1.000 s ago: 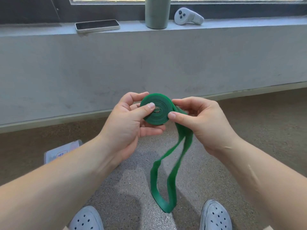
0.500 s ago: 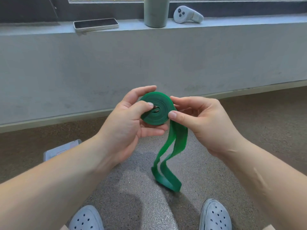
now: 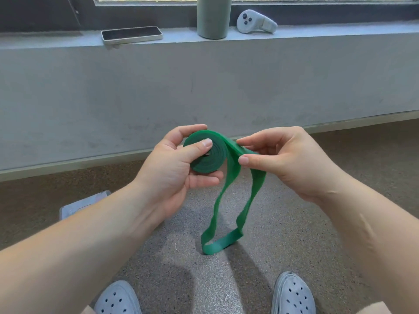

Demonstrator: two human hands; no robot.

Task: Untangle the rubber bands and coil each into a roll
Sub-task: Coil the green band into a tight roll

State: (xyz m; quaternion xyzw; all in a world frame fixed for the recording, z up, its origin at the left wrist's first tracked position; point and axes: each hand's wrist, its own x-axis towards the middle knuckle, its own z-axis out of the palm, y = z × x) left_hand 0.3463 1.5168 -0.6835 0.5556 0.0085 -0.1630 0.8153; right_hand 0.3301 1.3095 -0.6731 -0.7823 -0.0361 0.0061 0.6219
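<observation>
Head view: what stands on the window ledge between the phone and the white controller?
In the head view, a grey-green cylindrical container stands on the ledge between the phone and the controller; its top is cut off.

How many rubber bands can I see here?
1: a green rubber band, partly coiled in the left hand, its loose loop pinched by the right hand. Others may lie out of view.

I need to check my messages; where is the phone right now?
In the head view, the phone lies flat on the windowsill at upper left, just left of the bottle.
</observation>
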